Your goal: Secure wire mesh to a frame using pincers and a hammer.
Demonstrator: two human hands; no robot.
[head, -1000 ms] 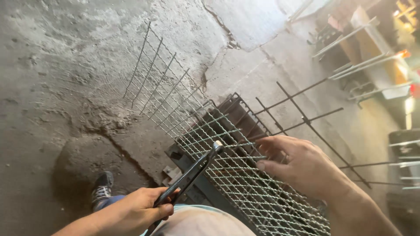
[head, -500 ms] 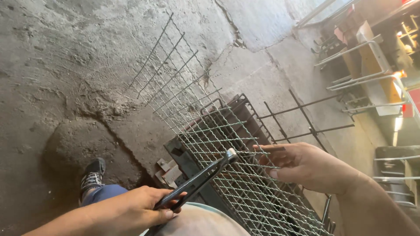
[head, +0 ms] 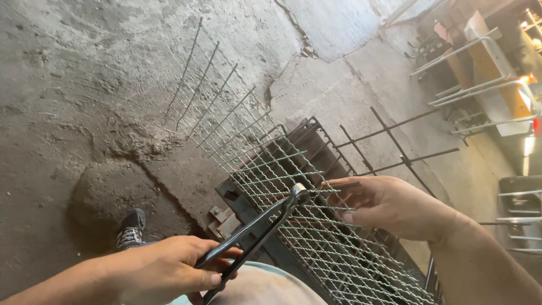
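Pincers, long-handled and dark, are gripped at the handle ends by the left hand, whose fingers are closed tightly round both handles near the bottom edge of the view. From that grip the long axis of the tool is seen to run up and to the right, away from the body, ending in the small head, which is set against a wire of the mesh panel at the middle of the scene. Whether the head is closed on the wire cannot be told. Just to the right of the head, the right hand is held over the mesh, its fingers slightly apart and pointed leftward toward the head, the tips pinched at or resting on a wire; the two are nearly touching. The mesh is laid slantwise over a dark steel frame, with straight wire ends projecting far and left over the rough concrete floor. A shoe is visible at near left.
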